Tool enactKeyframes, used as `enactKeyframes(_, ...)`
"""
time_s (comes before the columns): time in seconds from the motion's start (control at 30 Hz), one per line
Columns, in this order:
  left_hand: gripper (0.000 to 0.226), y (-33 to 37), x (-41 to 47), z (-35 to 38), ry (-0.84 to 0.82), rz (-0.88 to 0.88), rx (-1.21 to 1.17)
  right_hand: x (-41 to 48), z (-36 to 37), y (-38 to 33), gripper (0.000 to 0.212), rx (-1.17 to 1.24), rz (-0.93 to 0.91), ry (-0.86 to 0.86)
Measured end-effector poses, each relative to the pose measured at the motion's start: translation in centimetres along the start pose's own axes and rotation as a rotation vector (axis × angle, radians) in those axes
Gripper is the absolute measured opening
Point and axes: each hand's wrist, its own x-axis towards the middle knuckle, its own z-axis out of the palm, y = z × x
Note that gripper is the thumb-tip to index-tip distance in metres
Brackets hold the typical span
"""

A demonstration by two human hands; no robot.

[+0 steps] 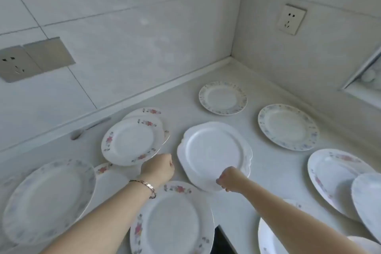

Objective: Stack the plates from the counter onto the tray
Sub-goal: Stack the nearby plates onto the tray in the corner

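Note:
My left hand (pixel 158 168) is shut on the near right rim of a white plate with pink flowers (pixel 132 140). That plate is tilted and overlaps another flowered plate (pixel 147 112) behind it. My right hand (pixel 231 179) grips the near edge of the plain white scalloped tray (pixel 208 127) in the middle of the counter; nothing lies on the tray. Around it lie single plates: two with pale flowered rims at the back right (pixel 222 98) (pixel 288 127), and a pink-flowered one just in front of me (pixel 173 220).
More plates lie at the left (pixel 47 200) and the right (pixel 338 177), with one overlapping it (pixel 369 202). The tiled walls meet in a corner behind the counter, with sockets (pixel 291 19) (pixel 14 64). The counter's front edge (pixel 221 231) drops off beside my right arm.

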Motion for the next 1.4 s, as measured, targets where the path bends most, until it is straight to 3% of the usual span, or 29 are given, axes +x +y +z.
enactKeyframes(0.1,0.017,-2.3,0.7,1.3,-0.039,-0.033,-0.016,0.1,2.7,-0.3,0.032,-0.074,0.089,-0.029)
enactKeyframes(0.3,0.016,-5.2,1.3,3.1,-0.095,-0.037,-0.040,0.0,5.5,-1.2,0.029,0.128,0.189,-0.043)
enactKeyframes(0.4,0.014,-6.0,1.4,3.7,-0.118,-0.020,-0.085,-0.2,6.3,-1.3,0.034,0.107,0.177,-0.050)
enactKeyframes(0.53,0.015,-6.9,1.4,3.9,-0.107,-0.003,-0.179,-0.7,7.0,-1.1,0.017,0.171,0.168,-0.074)
enactKeyframes(0.63,0.015,-7.6,1.7,3.5,-0.098,0.000,-0.223,-1.2,6.3,-0.9,0.009,0.295,0.143,-0.100)
enactKeyframes(0.73,0.016,-7.8,2.1,2.8,-0.089,-0.009,-0.276,-2.2,4.1,-1.4,0.014,0.333,0.071,-0.128)
enactKeyframes(0.9,0.016,-7.0,3.3,1.6,-0.016,-0.037,-0.377,-3.8,-1.8,-1.6,0.022,0.303,-0.016,0.017)
enactKeyframes(1.1,0.018,-5.9,3.5,1.8,0.023,-0.068,-0.292,-3.3,-7.8,3.2,0.001,0.754,0.054,0.281)
enactKeyframes(1.27,0.016,-5.4,3.8,2.0,0.019,-0.109,-0.217,-1.0,-7.0,5.9,0.013,1.121,0.195,0.398)
enactKeyframes(1.4,0.030,-4.8,4.0,2.2,0.014,-0.143,-0.219,1.5,-5.5,6.3,0.013,1.255,0.270,0.385)
